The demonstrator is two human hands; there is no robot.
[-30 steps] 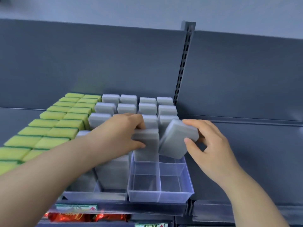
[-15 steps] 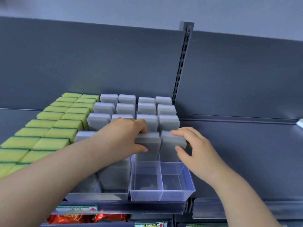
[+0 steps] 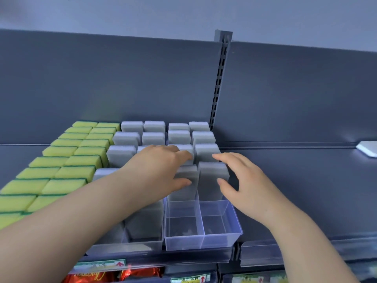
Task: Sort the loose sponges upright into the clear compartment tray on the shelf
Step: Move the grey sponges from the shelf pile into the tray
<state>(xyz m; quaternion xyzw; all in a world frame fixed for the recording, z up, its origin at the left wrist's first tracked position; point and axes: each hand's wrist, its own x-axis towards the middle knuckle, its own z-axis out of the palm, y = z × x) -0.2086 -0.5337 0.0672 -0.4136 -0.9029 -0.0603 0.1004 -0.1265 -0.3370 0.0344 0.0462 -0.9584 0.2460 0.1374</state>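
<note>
A clear compartment tray stands at the shelf's front edge, its two front cells bare. Behind those cells several grey sponges stand upright in rows. My left hand grips the top of one upright grey sponge, fingers behind it and thumb in front. Just right of that stands another upright grey sponge. My right hand hovers beside this one with fingers spread, holding nothing. A second clear tray on the left also holds upright grey sponges, partly hidden by my left forearm.
Yellow-and-green sponges fill the shelf's left part in rows. A slotted upright post splits the grey back panel. A white flat object lies at the far right. Red packets sit on the shelf below.
My right hand set the tilted grey sponge upright into its cell, then let go and spread its fingers. My left hand stayed on its sponge.
</note>
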